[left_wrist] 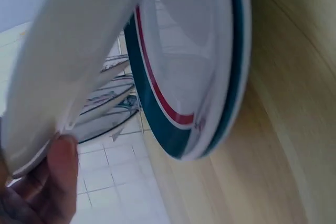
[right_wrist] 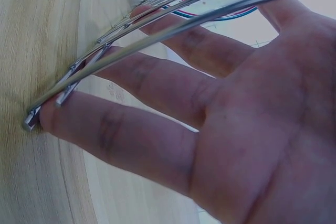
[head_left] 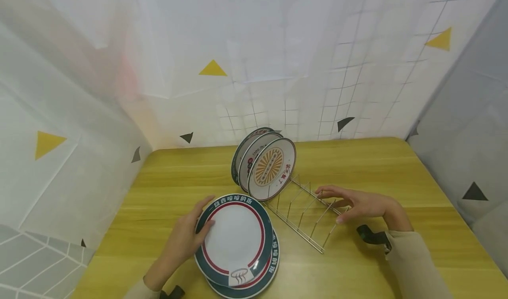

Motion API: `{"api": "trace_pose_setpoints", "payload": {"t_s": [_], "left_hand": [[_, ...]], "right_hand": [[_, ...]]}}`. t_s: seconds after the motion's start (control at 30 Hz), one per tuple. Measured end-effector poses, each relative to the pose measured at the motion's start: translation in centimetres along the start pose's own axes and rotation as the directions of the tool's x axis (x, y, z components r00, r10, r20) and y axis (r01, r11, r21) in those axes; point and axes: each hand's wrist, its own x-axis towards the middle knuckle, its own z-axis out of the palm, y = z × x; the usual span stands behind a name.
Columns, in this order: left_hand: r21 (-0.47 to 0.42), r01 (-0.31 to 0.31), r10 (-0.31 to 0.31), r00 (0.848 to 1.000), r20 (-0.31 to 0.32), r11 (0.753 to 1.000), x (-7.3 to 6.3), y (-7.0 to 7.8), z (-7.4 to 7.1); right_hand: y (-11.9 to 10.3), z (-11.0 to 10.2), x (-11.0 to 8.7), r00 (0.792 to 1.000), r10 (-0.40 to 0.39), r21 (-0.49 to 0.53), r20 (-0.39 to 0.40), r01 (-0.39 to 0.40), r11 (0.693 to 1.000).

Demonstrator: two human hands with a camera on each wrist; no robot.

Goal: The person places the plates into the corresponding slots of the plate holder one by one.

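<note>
My left hand (head_left: 184,230) grips the left edge of a white plate (head_left: 234,237) with a green rim and red ring, thumb on its face. In the left wrist view this plate tilts away from the matching plates (left_wrist: 157,98) underneath. To the right, a wire dish rack (head_left: 301,228) lies at a slant, with three plates (head_left: 271,169) upright at its far left end. My right hand (head_left: 361,204) reaches over the rack's right side. Its extended fingers (right_wrist: 152,77) touch the lower rail in the right wrist view, and the thumb is beside an end wire.
The wooden table (head_left: 369,166) runs back to a white sheet (head_left: 254,91) with yellow and black triangles. Similar sheeting stands on the left and right sides. A black strap piece (head_left: 373,236) shows at my right cuff.
</note>
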Motion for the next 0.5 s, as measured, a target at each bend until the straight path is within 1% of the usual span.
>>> {"api": "trace_pose_setpoints", "payload": {"t_s": [0.07,0.17,0.23,0.3,0.37,0.43,0.5], "left_hand": [[-0.021,-0.009,0.009,1.000,-0.014,1.000,-0.1,0.3,-0.1],[-0.085,-0.027,0.025,0.999,-0.026,0.996,-0.2,0.7,-0.4],[-0.128,-0.066,0.059,0.997,-0.055,0.990,-0.3,1.1,-0.9],[-0.169,-0.129,0.110,0.987,-0.117,0.977,-0.1,1.5,-1.7],[-0.195,-0.198,0.157,0.966,-0.204,0.961,0.2,2.2,-2.7],[-0.204,-0.253,0.186,0.936,-0.298,0.946,0.9,3.1,-3.9],[-0.213,-0.289,0.196,0.908,-0.371,0.934,1.9,4.1,-5.0]], "right_hand": [[-0.1,0.0,0.0,1.000,-0.001,0.001,0.003,0.001,1.000],[-0.3,0.1,0.0,1.000,-0.007,-0.012,0.001,0.007,1.000],[-0.3,0.1,0.0,1.000,-0.013,-0.022,-0.001,0.013,1.000],[-0.3,0.1,0.0,1.000,-0.021,-0.029,-0.002,0.021,0.999],[-0.3,0.1,0.0,1.000,-0.025,-0.029,0.000,0.025,0.999],[-0.2,0.1,0.0,1.000,-0.026,-0.022,0.000,0.026,0.999],[-0.1,0.1,0.0,1.000,-0.025,-0.017,0.000,0.025,1.000]]}}
